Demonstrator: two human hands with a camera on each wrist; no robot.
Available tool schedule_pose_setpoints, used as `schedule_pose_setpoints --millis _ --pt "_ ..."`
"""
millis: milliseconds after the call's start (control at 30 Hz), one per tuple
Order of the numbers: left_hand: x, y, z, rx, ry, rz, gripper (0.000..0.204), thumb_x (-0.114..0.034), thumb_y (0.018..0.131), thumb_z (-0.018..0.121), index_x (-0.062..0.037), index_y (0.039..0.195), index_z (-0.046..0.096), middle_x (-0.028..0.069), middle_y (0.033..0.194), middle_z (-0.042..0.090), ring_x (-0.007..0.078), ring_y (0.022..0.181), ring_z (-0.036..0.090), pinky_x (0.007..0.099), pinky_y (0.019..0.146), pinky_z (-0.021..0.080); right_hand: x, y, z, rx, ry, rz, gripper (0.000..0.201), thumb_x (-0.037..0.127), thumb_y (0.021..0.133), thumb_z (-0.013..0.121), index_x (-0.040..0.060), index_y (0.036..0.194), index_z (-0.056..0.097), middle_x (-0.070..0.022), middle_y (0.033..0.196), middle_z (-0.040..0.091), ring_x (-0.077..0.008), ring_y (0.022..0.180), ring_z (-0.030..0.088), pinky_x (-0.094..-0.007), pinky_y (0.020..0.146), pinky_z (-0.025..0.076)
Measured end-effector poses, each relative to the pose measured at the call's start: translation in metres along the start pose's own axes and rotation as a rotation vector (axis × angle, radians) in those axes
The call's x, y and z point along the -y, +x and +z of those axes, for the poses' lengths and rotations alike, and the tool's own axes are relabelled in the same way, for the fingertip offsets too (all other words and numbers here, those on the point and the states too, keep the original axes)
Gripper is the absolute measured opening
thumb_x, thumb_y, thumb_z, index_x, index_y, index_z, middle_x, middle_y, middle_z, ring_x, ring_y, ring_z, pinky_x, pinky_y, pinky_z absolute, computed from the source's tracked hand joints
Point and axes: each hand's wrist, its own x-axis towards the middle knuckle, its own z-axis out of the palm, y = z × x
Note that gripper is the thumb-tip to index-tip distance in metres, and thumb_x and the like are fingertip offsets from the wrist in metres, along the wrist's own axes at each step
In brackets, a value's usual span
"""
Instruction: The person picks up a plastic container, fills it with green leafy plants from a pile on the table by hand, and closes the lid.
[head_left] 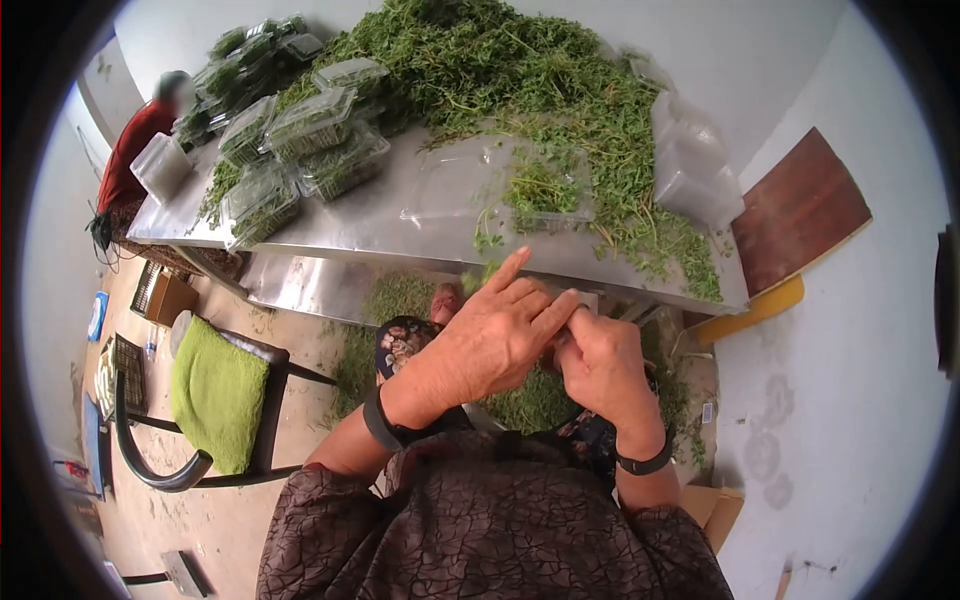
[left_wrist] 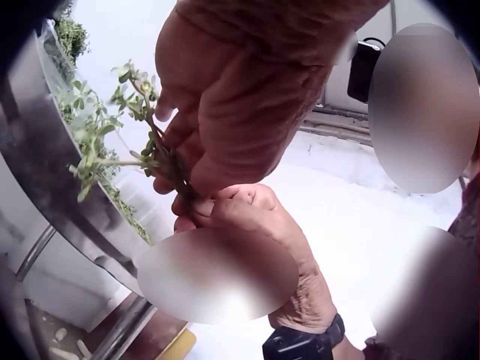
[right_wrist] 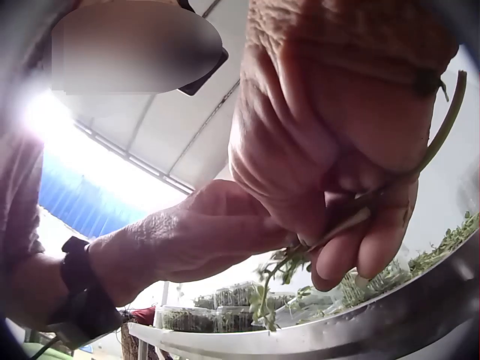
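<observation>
Leafy green sprigs (left_wrist: 139, 161) are pinched by the left hand (head_left: 495, 335), its index finger extended in the head view. The right hand (head_left: 605, 365) meets it at the fingertips and grips the stems; one bare stem (right_wrist: 442, 127) sticks out past its fingers in the right wrist view. Both hands are in front of the table's near edge, above the lap. On the metal table (head_left: 370, 215), an open clear container (head_left: 545, 205) holds some greens just beyond the hands. Part of the stems is hidden by the fingers.
A large heap of greens (head_left: 480, 60) covers the table's back. Filled clear boxes (head_left: 310, 125) are stacked at left, with nested containers (head_left: 690, 165) at right. A chair with a green cover (head_left: 215, 390) stands at left. Another person in red (head_left: 140, 140) is at the far left.
</observation>
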Motion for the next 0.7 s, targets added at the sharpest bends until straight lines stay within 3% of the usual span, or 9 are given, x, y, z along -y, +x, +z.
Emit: schedule_pose_setpoints --millis 67,133,167,233,333,567,700 --pt "0.003 -0.007 0.007 0.031 0.031 -0.011 0.046 -0.007 0.073 0.066 0.0015 0.117 0.055 0.0121 0.09 0.059 0.0267 0.092 0.059 0.0481 0.108 0.031 0.002 -0.004 0.002 0.014 -0.063 -0.027 0.009 -0.004 0.07 0.057 -0.0006 0.073 0.049 -0.0151 0.063 0.055 -0.0342 0.061 0.058 -0.0403 0.053 0.045" --pt "0.004 -0.012 0.016 -0.022 0.026 0.001 0.04 -0.007 0.074 0.065 0.0017 0.112 0.056 0.0115 0.086 0.056 0.0274 0.085 0.058 0.0433 0.096 0.043 0.001 -0.006 0.005 -0.006 -0.078 -0.044 0.011 -0.002 0.07 0.057 0.0004 0.07 0.046 -0.0153 0.061 0.052 -0.036 0.06 0.055 -0.044 0.053 0.043" --pt "0.003 -0.014 0.017 -0.025 0.028 0.004 0.04 -0.007 0.074 0.065 0.0017 0.112 0.056 0.0115 0.086 0.056 0.0274 0.085 0.058 0.0433 0.096 0.043 0.002 -0.007 0.005 -0.008 -0.081 -0.046 0.011 -0.002 0.07 0.057 0.0004 0.07 0.046 -0.0153 0.061 0.052 -0.036 0.06 0.055 -0.044 0.053 0.043" --pt "-0.001 -0.016 0.02 0.059 0.006 -0.095 0.028 -0.005 0.073 0.062 0.0009 0.1 0.058 0.0112 0.081 0.053 0.028 0.08 0.057 0.0386 0.078 0.048 0.002 -0.009 0.004 0.048 -0.146 -0.043 0.009 -0.002 0.069 0.056 0.0006 0.071 0.047 -0.0156 0.063 0.053 -0.0354 0.062 0.056 -0.0435 0.054 0.044" --pt "0.0 -0.021 0.021 0.079 0.053 -0.026 0.017 -0.004 0.07 0.059 -0.0006 0.087 0.056 0.0107 0.077 0.051 0.0274 0.076 0.057 0.036 0.069 0.046 0.003 -0.014 0.009 0.058 -0.188 -0.067 0.008 -0.002 0.067 0.055 0.0009 0.07 0.047 -0.0159 0.062 0.053 -0.0357 0.061 0.056 -0.0435 0.053 0.044" --pt "-0.003 -0.026 0.019 0.121 0.128 0.01 0.018 -0.004 0.063 0.061 -0.0014 0.08 0.056 0.0096 0.075 0.054 0.0262 0.069 0.059 0.0343 0.063 0.047 0.003 -0.019 0.018 0.083 -0.191 -0.072 0.009 -0.003 0.064 0.054 0.0003 0.067 0.046 -0.0166 0.058 0.051 -0.0364 0.055 0.055 -0.0445 0.049 0.042" --pt "-0.004 -0.026 0.016 0.052 0.007 0.008 0.019 -0.004 0.062 0.061 -0.0022 0.08 0.055 0.0095 0.075 0.052 0.0258 0.071 0.058 0.0347 0.064 0.046 0.003 -0.021 0.012 0.052 0.021 0.01 0.009 -0.003 0.067 0.05 -0.0008 0.065 0.042 -0.0169 0.054 0.044 -0.0338 0.049 0.05 -0.0385 0.046 0.038"
